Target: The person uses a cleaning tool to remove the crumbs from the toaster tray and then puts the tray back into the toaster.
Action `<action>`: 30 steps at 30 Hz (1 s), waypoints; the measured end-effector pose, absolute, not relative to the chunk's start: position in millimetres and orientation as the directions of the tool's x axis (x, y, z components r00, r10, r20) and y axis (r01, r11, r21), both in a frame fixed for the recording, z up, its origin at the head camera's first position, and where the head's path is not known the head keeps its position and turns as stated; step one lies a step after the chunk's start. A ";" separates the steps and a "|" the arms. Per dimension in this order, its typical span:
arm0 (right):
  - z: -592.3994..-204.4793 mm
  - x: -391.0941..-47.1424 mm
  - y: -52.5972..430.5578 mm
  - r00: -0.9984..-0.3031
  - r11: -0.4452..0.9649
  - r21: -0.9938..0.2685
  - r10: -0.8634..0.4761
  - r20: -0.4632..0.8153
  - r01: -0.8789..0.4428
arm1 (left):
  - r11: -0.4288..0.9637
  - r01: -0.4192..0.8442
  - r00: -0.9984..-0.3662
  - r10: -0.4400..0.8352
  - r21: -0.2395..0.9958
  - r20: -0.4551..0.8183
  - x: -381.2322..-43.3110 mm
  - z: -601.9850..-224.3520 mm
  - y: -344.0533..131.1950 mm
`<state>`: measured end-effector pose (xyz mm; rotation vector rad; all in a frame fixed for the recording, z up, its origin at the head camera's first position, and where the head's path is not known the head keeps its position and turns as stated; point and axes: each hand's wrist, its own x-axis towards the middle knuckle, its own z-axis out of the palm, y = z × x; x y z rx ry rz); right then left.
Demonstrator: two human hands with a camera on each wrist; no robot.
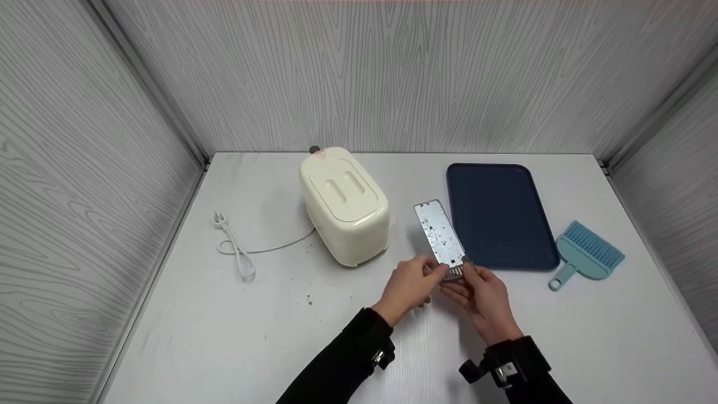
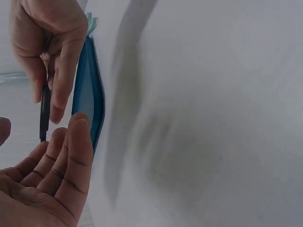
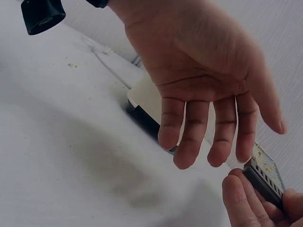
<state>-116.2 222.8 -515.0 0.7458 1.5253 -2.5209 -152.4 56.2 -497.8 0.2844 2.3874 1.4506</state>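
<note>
My right hand (image 1: 485,300) grips the slotted grey end of a crumb tray (image 1: 440,230), a long flat metal strip with crumbs scattered over it. In the right wrist view, the fingers and thumb of that hand pinch the dark slotted end (image 3: 266,185). My left hand (image 1: 408,286) is beside the same end, its fingers loosely extended and thumb apart in the right wrist view. The left wrist view shows the crumb tray edge-on (image 2: 45,113), close to the left fingertips. A cream toaster (image 1: 348,205) stands to the left of the hands.
A dark blue tray (image 1: 499,216) lies right of the crumb tray. Beyond it is a teal small dustpan with a brush (image 1: 589,252). The toaster's white cord and plug (image 1: 238,247) lie at left. Crumbs (image 1: 309,300) dot the white table; grey wood-grain panels surround it.
</note>
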 end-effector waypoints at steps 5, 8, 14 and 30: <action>-517.2 -116.4 221.2 -0.875 -0.489 -0.811 0.174 -0.452 0.322 | 0.384 -0.094 -0.920 0.319 0.918 -0.228 -151.9 -506.8 62.1; -518.1 -116.1 219.8 -0.875 -0.485 -0.816 0.186 -0.448 0.314 | 0.347 -0.135 -0.916 0.313 0.928 -0.250 -151.8 -509.6 64.6; -518.8 -115.7 216.8 -0.878 -0.499 -0.810 0.179 -0.445 0.308 | 0.294 -0.196 -0.914 0.292 0.935 -0.283 -151.7 -513.1 68.4; -522.7 -113.7 218.6 -0.891 -0.436 -0.843 0.169 -0.421 0.316 | 0.113 -0.330 -0.886 0.306 0.937 -0.349 -153.5 -514.0 63.5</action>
